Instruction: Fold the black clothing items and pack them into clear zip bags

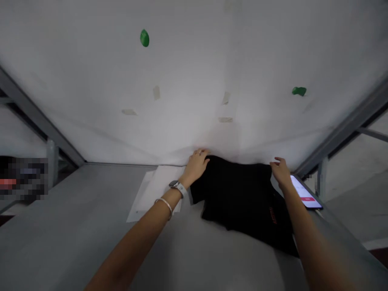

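Note:
A black garment with small red lettering near its right side lies on the grey table, its far edge against the white panel. My left hand is at the garment's far left corner, fingers bent over the edge; a watch and a bangle are on that wrist. At the far right corner, my right hand pinches the black cloth between thumb and fingers. The right forearm passes over the garment's right part and hides some of it.
White paper sheets lie left of the garment, partly under my left wrist. A lit phone with a cable is at the right edge. Behind rises a white panel with tape pieces and green patches, between grey metal bars.

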Tool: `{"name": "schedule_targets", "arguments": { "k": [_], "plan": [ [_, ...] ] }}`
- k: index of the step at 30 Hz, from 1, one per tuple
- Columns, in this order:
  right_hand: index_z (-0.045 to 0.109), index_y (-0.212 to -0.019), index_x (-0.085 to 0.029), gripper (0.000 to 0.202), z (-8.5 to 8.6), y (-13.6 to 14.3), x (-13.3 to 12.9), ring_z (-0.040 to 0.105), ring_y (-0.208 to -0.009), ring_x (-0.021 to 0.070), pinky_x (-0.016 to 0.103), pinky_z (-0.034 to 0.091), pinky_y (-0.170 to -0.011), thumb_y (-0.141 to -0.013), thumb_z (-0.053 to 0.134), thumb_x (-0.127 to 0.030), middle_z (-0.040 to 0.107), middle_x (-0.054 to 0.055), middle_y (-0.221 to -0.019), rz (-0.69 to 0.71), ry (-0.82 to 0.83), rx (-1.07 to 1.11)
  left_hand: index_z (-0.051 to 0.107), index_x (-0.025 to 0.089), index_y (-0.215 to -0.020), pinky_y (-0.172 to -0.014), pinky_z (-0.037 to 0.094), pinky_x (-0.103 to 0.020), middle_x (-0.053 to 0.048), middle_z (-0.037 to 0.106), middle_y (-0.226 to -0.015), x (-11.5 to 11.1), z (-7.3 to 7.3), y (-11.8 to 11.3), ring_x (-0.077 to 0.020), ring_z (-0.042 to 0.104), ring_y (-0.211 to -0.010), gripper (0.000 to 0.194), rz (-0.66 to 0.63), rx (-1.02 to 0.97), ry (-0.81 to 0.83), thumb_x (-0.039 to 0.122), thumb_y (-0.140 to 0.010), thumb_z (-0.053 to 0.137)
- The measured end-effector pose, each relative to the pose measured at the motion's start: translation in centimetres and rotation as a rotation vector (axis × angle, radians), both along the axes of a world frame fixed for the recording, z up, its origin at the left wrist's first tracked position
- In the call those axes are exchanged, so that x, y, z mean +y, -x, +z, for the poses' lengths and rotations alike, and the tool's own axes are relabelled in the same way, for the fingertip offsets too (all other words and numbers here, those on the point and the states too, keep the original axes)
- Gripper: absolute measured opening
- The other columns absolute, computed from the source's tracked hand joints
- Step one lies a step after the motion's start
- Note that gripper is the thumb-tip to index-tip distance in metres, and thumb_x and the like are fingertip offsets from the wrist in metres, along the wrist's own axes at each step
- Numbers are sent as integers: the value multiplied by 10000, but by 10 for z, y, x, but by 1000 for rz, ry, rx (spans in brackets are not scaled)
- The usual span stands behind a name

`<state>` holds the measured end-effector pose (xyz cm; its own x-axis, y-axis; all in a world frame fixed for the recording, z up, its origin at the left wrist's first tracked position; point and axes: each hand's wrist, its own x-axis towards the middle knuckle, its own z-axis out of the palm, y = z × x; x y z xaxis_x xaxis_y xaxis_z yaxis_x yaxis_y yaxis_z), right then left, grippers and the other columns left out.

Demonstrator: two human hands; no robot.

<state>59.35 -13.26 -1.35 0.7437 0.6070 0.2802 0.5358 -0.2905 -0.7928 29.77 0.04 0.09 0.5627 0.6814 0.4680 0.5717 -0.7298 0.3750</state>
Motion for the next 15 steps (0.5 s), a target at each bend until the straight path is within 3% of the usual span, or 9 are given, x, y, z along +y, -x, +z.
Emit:
{"name": "schedule_targets", "arguments": {
  "k": [2, 5, 7, 10, 15],
  "plan": [
    [471, -1317, -86, 572, -19, 12, 3, 553, -1162, 314, 512, 391, -1002, -813, 467, -354, 578, 220, -1258, 58, 30, -58, 615, 188, -1171, -1032, 378, -440, -98, 549, -1329, -11, -15, 2, -256, 470, -1251, 282, -72, 67, -66, 207, -938, 458],
    [503, -1330, -173, 539, -46, 44, 2, 392, -1341, 289, 474, 292, -1107, -853, 467, -422, 494, 133, -1406, 255, 110, -167, 562, 237, -1278, -1110, 290, -490, -57, 517, -1402, -28, -34, 6, -258, 386, -1347, 355, -183, 182, -105, 341, -967, 425],
    [425, -1408, -221, 554, -62, 67, 2, 278, -1407, 318, 570, 264, -1096, -926, 337, -480, 378, 109, -1503, 366, 280, -321, 482, 269, -1364, -1129, 232, -557, -53, 451, -1465, -33, -46, 6, -288, 319, -1394, 438, -195, 249, -81, 424, -958, 423],
    [302, -1479, -249, 570, -80, 88, 5, 217, -1431, 327, 619, 240, -1086, -967, 236, -493, 301, 100, -1546, 389, 474, -468, 428, 285, -1407, -1129, 202, -599, -55, 385, -1508, -33, -59, 1, -310, 270, -1419, 489, -163, 303, -45, 470, -955, 400],
    [248, -1499, -247, 578, -89, 83, 10, 206, -1434, 325, 589, 227, -1105, -977, 208, -491, 282, 86, -1555, 396, 535, -527, 422, 280, -1412, -1128, 205, -604, -55, 381, -1510, -28, -65, -6, -310, 266, -1421, 497, -130, 314, -13, 477, -958, 376]
  ]
}}
